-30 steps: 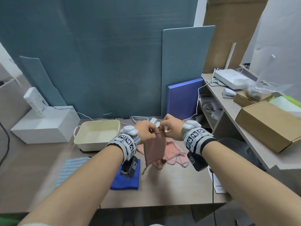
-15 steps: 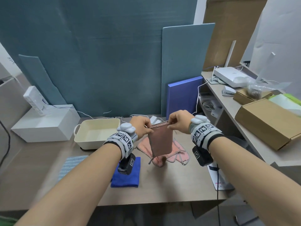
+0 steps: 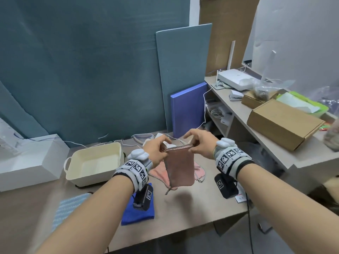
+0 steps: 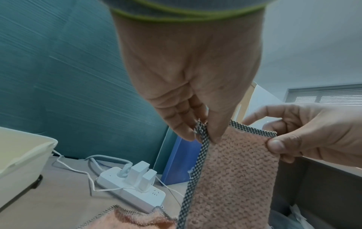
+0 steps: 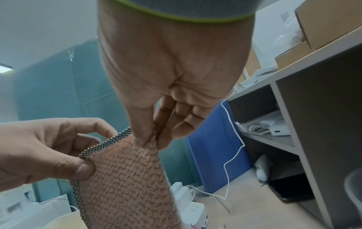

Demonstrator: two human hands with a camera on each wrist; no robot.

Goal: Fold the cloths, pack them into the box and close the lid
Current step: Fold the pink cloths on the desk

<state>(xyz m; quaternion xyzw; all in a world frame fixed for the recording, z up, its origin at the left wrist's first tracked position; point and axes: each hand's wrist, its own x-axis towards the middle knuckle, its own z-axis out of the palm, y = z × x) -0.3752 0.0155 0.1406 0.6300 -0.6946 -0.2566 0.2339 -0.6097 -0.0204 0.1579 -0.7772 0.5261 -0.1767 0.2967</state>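
The pink cloth hangs in the air above the table, held only by its top edge — that is where trouble could start. I'd guess the layers could slip apart if either pinch loosens, since the cloth looks soft and fluffy and its checked trim runs loose down one side; the fold would then open and have to be redone. Lowered carelessly, it could also land crooked on the second pink cloth lying beneath it.

The left hand pinches the top left corner between thumb and fingertips, the other fingers curled in close. The right hand pinches the top right corner the same way, its spare fingers lifted and spread a little. Both grips are narrow — just cloth thickness.

The cream box sits open to the left, nothing inside, while a blue cloth lies folded nearer the table's front edge.
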